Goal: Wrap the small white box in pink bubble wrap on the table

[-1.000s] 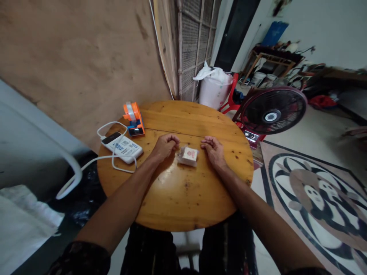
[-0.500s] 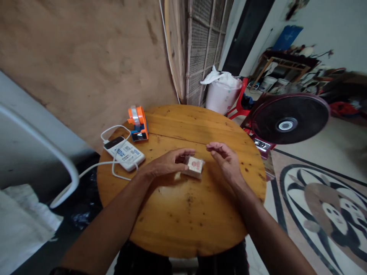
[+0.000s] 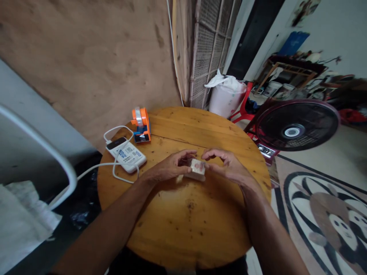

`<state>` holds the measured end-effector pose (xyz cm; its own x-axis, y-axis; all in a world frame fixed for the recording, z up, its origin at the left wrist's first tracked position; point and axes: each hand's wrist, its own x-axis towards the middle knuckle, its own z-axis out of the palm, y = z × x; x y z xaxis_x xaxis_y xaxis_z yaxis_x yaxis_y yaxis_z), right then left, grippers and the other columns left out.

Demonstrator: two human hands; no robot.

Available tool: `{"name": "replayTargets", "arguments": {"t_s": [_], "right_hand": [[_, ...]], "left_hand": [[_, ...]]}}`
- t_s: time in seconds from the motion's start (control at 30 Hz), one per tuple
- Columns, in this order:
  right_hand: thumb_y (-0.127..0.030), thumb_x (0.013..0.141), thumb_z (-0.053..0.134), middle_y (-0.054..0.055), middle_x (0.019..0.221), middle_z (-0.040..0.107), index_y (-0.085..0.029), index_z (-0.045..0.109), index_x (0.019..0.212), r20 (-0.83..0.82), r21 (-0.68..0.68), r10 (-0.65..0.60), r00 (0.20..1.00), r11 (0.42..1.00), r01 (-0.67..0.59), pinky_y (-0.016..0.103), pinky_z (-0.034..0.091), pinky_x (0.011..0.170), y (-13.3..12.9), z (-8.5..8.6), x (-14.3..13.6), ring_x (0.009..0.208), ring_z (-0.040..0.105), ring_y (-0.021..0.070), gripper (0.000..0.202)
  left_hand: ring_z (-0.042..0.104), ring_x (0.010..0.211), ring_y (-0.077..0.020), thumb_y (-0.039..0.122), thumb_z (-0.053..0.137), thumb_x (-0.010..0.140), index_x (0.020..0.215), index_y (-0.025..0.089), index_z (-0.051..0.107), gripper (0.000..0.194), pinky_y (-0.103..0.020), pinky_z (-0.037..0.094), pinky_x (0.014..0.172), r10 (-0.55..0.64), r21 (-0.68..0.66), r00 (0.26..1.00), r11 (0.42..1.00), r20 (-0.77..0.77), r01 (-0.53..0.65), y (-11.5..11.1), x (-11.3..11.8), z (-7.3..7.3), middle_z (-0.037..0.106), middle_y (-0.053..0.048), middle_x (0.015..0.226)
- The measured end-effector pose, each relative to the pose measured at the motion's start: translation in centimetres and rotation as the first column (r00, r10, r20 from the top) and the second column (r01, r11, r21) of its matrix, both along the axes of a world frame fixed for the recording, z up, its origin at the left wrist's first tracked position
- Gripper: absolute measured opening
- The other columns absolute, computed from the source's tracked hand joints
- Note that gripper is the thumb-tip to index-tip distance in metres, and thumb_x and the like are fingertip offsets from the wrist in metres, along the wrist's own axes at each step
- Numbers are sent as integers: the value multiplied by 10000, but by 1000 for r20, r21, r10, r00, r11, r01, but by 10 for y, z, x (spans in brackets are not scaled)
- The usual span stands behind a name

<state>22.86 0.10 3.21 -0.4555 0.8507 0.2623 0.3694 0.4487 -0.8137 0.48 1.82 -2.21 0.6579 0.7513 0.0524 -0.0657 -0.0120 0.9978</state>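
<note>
A small white box [image 3: 197, 167] with a reddish print on top and what looks like clear wrap lies on the round wooden table [image 3: 186, 225]. My left hand [image 3: 172, 166] is at its left side, fingers curved and apart from the thumb, whose tip is at the box's edge. On the other side, my right hand [image 3: 226, 166] arches with fingers bent and spread from the thumb. The right thumb tip comes close to the box's right edge; whether it touches I cannot tell. A small pale scrap [image 3: 179, 178] lies below my left hand.
A white power bank [image 3: 129, 156] with a looped white cable sits on the table's left. Behind it stands an orange and blue holder [image 3: 142, 124]. A dark red fan [image 3: 296, 126] stands beyond the right edge, near a white sack [image 3: 226, 95] and a red chair [image 3: 243, 105].
My right hand has moved left toward the box, its fingers arching more. My left hand stays by the box's left side. The camera view has shifted slightly.
</note>
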Motion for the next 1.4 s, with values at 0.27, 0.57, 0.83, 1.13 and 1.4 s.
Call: {"name": "replayTargets", "arguments": {"t_s": [0.27,0.57,0.83,1.13,1.4], "right_hand": [[-195,775,679,9,909,656,-220,649,906,149,65,87,985,993,-97,327,460,822,0,-12,-2,864,606,174,136],[-162,798,656,29,938,666,-214,664,894,278,244,-50,959,970,-20,339,438,844,-5,-13,-9,918,598,189,109],[-122,829,588,41,883,676,-196,660,843,240,313,-66,969,950,-13,321,450,800,-3,-21,-12,854,610,185,103],[-137,845,554,12,854,675,-206,653,847,133,191,-76,988,980,50,286,457,759,-1,-22,-12,797,617,155,121],[-208,860,546,17,789,662,-210,645,803,73,161,-156,985,977,142,287,470,703,1,-27,-15,746,609,169,115]], "left_hand": [[540,1180,-249,213,659,788,1346,190,425,606,-439,414,1008,22,-18,999,1000,-29,-22,-1,2,-1,545,-132,1313],[525,1206,-246,233,657,790,1352,188,418,612,-436,407,1030,7,-21,1000,1000,-30,-8,1,3,-4,531,-122,1337],[506,1223,-250,197,635,784,1362,182,426,615,-425,395,1035,30,33,994,999,-101,-27,1,1,-5,516,-118,1360],[539,1173,-260,188,664,731,1350,161,427,663,-437,420,998,42,5,995,999,-89,-42,-2,5,4,518,-146,1345],[513,1197,-280,397,655,784,1357,165,435,656,-430,414,1011,226,245,941,955,-250,-165,-5,6,-1,498,-143,1351]]}}
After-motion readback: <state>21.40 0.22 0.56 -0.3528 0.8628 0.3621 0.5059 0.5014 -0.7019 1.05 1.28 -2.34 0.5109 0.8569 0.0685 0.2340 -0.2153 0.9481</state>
